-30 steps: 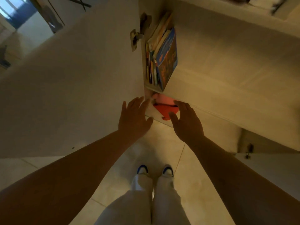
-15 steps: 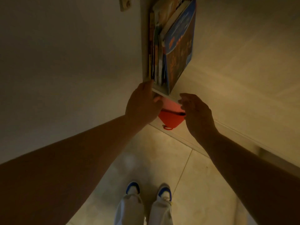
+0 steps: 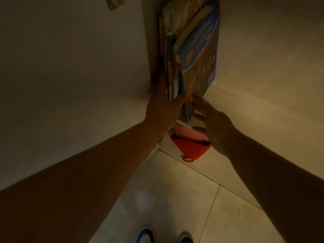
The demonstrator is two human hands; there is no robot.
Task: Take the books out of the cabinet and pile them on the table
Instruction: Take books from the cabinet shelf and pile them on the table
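A dim view looks down from a person's head at both bare arms reaching into a narrow cabinet opening. A row of books (image 3: 188,55) stands upright on a shelf, packed between the left wall of the cabinet (image 3: 150,41) and a pale panel on the right. The nearest is a large book with a blue and orange cover (image 3: 199,67), leaning at the right of the row.

Half a second ago both hands hovered just below the shelf edge. Now the left hand (image 3: 164,109) has slid up along the left side of the row, its thumb across the lower edge of the spines; the fingers are hidden behind the books, so I cannot tell whether it grips them. The right hand (image 3: 213,125) is released, fingers spread, its fingertips nearly touching the blue book's lower corner.

Below the shelf sits a red pouch (image 3: 190,147) with a small ring. White and blue shoes (image 3: 164,236) stand on pale floor tiles.

This looks like the start of clamping the row from both sides; no book has left the cabinet yet.
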